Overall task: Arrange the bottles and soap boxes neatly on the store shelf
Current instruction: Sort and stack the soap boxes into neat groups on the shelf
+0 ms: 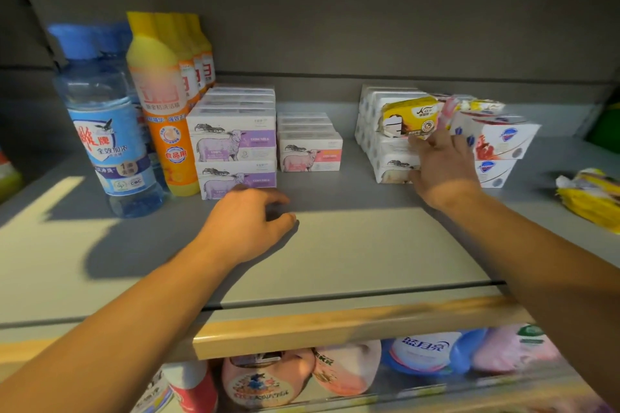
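Bottles [110, 117] stand left on the shelf [352, 245], soap boxes [235, 144] just right of them

A single wide-angle view from a camera worn on the person's head, looking forward and down onto a grey shelf [352, 245] from close range. Both forearms reach in from the near edge toward the far back wall. The shelf's wooden front lip [335, 329] crosses the lower part of the view, and a lower shelf shows beneath it. Straight lines bow near the left and right edges. No second view exists.
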